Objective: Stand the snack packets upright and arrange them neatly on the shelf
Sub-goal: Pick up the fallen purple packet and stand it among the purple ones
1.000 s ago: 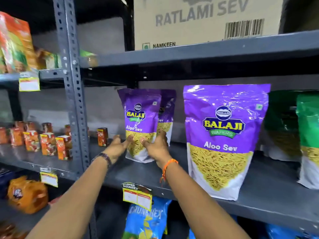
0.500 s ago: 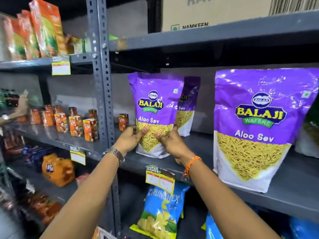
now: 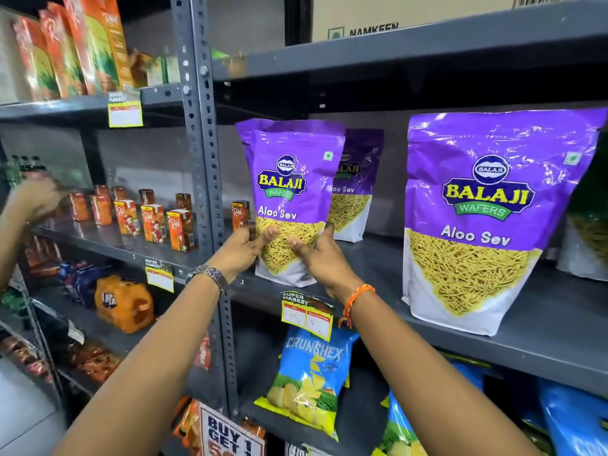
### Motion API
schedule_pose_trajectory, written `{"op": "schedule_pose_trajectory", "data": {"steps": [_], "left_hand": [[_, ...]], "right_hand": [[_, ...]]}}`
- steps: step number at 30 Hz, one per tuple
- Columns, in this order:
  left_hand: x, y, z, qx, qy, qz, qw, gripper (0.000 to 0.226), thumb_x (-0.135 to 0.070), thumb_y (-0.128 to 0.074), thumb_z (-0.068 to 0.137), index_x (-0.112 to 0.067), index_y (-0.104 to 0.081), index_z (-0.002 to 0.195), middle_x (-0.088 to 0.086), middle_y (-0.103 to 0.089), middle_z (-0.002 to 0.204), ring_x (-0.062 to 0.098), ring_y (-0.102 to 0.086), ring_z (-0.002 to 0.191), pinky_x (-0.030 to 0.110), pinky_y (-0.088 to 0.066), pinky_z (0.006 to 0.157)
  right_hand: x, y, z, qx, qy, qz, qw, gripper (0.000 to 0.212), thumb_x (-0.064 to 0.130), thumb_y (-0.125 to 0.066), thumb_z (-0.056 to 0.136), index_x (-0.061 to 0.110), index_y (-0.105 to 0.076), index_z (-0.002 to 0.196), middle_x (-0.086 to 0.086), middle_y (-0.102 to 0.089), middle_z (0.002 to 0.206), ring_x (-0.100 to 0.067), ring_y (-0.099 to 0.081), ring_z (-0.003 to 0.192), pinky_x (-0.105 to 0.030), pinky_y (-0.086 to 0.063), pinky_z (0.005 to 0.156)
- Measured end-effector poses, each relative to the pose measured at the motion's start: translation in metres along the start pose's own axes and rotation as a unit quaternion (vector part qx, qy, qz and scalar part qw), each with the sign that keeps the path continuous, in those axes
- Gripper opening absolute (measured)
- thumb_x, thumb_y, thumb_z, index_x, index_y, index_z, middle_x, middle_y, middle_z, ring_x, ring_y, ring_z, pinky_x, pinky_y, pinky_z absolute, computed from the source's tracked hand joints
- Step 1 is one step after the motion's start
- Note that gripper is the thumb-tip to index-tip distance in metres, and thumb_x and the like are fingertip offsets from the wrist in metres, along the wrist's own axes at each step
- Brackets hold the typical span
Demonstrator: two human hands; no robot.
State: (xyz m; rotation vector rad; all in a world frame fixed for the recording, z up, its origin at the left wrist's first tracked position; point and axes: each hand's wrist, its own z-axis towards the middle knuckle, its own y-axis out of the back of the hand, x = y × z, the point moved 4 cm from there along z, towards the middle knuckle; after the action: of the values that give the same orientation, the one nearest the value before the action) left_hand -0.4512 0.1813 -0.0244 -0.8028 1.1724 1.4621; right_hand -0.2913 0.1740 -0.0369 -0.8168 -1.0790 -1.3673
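Note:
A purple Aloo Sev packet (image 3: 289, 179) stands upright near the front edge of the grey shelf (image 3: 543, 327). My left hand (image 3: 243, 250) grips its lower left side and my right hand (image 3: 317, 255) grips its lower right side. A second purple packet (image 3: 357, 189) stands behind it, partly hidden. A larger-looking Aloo Sev packet (image 3: 487, 218) stands upright to the right, close to the shelf's front edge. A green packet (image 3: 589, 225) shows at the far right, cut off by the frame.
A slotted steel upright (image 3: 200, 133) borders the shelf on the left. Small juice cartons (image 3: 154, 222) line the neighbouring shelf, where another person's hand (image 3: 36, 195) reaches. A price tag (image 3: 307, 314) hangs below the packet. Blue chip bags (image 3: 312, 376) fill the shelf underneath.
Both hands have drawn the purple packet forward, from beside the rear packet toward the shelf's front edge. The view has swung left, and another person's hand has come in at the left.

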Motion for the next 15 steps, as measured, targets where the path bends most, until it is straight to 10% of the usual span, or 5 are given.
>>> {"op": "schedule_pose_trajectory", "data": {"steps": [4,8,12,15], "left_hand": [[-0.005,0.000,-0.006,0.016,0.000,-0.034,0.999,0.064,-0.062,-0.071,0.060,-0.020,-0.058,0.106,0.001,-0.068,0.115,0.006,-0.065,0.103,0.030,-0.050,0.100],[-0.010,-0.011,-0.013,-0.004,0.007,-0.052,0.999,0.045,-0.049,-0.061,0.073,-0.021,-0.058,0.108,-0.006,-0.068,0.111,0.002,-0.063,0.102,0.027,-0.046,0.102],[-0.010,-0.014,-0.040,-0.197,-0.043,-0.072,0.977,0.089,-0.071,-0.064,0.068,-0.001,-0.056,0.123,0.008,-0.070,0.125,0.012,-0.062,0.118,0.031,-0.047,0.105],[-0.011,-0.033,-0.093,-0.317,-0.098,-0.133,0.934,0.061,-0.047,-0.055,0.093,-0.003,-0.052,0.135,0.003,-0.063,0.129,0.008,-0.056,0.114,0.020,-0.041,0.103]], "right_hand": [[0.001,0.000,0.001,-0.008,-0.003,-0.003,1.000,0.075,0.027,-0.068,0.091,0.015,-0.017,0.145,-0.001,-0.061,0.130,-0.025,-0.062,0.120,-0.046,-0.054,0.099],[0.020,0.009,-0.016,0.029,-0.010,-0.017,0.999,0.085,0.029,-0.066,0.093,0.022,-0.002,0.149,-0.006,-0.057,0.139,-0.008,-0.065,0.092,-0.022,-0.056,0.068],[0.047,0.058,-0.074,-0.029,0.083,-0.004,0.996,0.078,0.031,-0.068,0.090,0.031,-0.012,0.145,0.018,-0.054,0.125,0.001,-0.053,0.118,-0.014,-0.042,0.099],[0.068,0.106,-0.137,-0.091,0.151,0.072,0.982,0.067,0.044,-0.074,0.077,0.043,-0.033,0.129,-0.003,-0.053,0.141,-0.006,-0.054,0.127,-0.020,-0.045,0.101]]}}
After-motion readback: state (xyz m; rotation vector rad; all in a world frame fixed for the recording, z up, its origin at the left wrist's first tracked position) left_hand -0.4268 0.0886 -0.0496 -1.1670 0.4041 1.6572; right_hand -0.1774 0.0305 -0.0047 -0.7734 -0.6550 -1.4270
